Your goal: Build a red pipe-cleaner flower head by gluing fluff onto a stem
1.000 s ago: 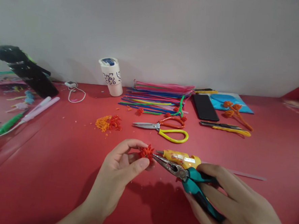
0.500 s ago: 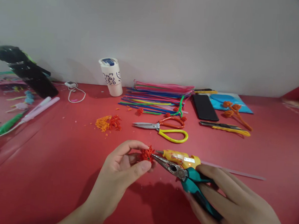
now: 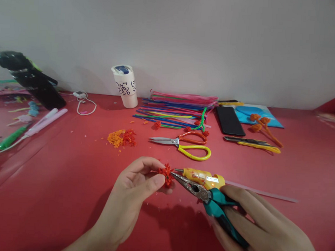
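Observation:
My left hand (image 3: 130, 193) pinches a small red fuzzy flower piece (image 3: 167, 173) between thumb and fingers, just above the red table (image 3: 67, 180). My right hand (image 3: 266, 230) grips the teal handles of needle-nose pliers (image 3: 208, 198). The pliers' metal tips touch the right side of the red piece. A yellow glue gun (image 3: 202, 177) lies on the table right behind the pliers.
Yellow-and-orange scissors (image 3: 183, 144) lie beyond my hands, with a pile of orange and red scraps (image 3: 121, 137) to their left. Farther back are coloured pipe cleaners (image 3: 175, 110), a white cup (image 3: 125, 85), a black phone (image 3: 229, 120), a yellow utility knife (image 3: 253, 143) and orange pipe-cleaner flowers (image 3: 262, 123).
My left fingers have turned the red piece slightly, and it sits a little farther right against the pliers' tips. My right hand has barely moved.

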